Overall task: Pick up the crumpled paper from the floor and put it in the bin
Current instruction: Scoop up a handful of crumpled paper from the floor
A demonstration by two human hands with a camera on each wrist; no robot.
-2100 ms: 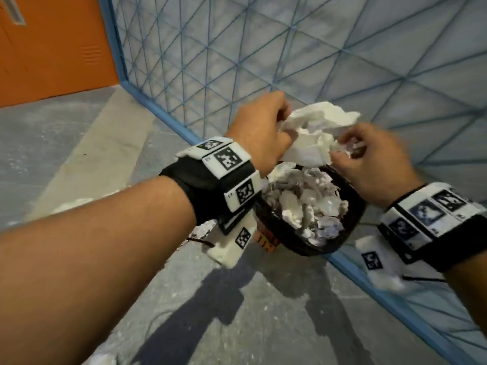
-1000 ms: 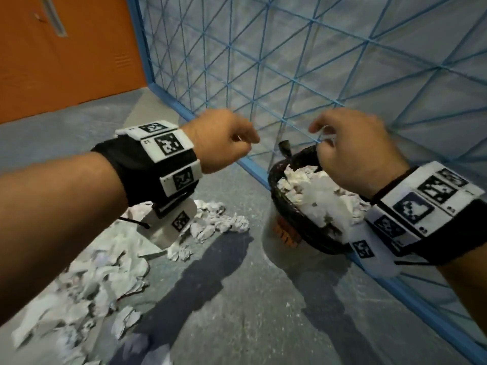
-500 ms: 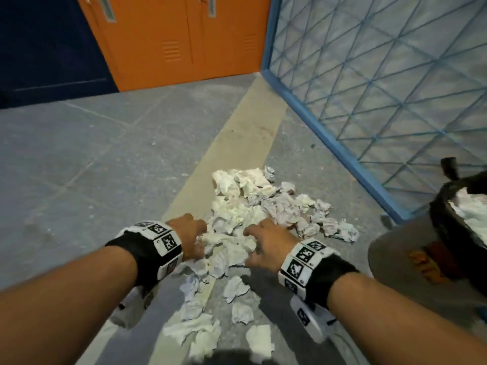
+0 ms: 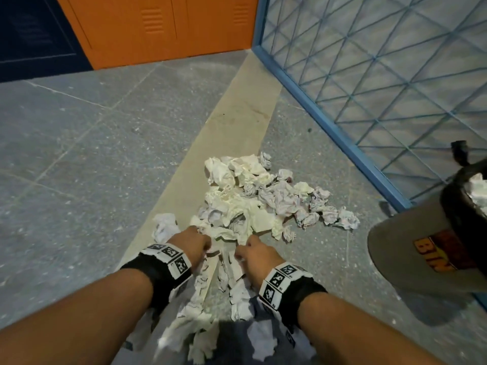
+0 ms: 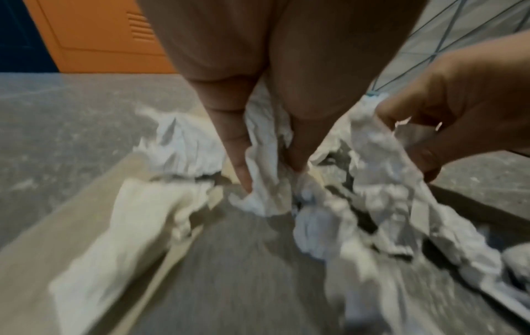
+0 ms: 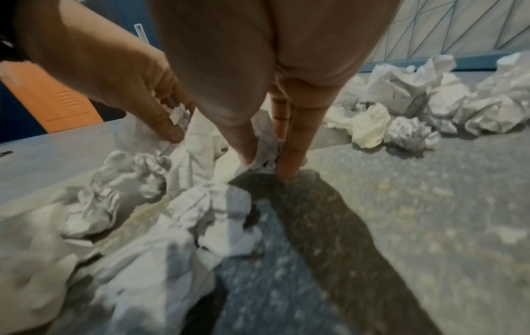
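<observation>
A heap of white crumpled paper (image 4: 245, 204) lies on the grey floor, straddling a beige strip. Both hands reach down into its near edge, side by side. My left hand (image 4: 203, 241) pinches a crumpled sheet (image 5: 263, 172) between thumb and fingers, which point at the floor. My right hand (image 4: 242, 252) grips another wad (image 6: 261, 156) the same way, its fingertips (image 6: 289, 167) touching the floor. More paper (image 4: 200, 322) trails back under my wrists. The grey bin (image 4: 411, 248), lined with a black bag and holding paper, stands at the right edge.
A blue metal mesh fence (image 4: 382, 75) runs along the right, behind the bin. Orange lockers (image 4: 163, 30) and a dark blue door (image 4: 31, 35) close off the far side. Bare grey floor (image 4: 79, 154) spreads to the left.
Two seconds ago both hands dropped paper into the bin. I have since turned left to the heap, and the hands have dug in and drawn back a little with paper.
</observation>
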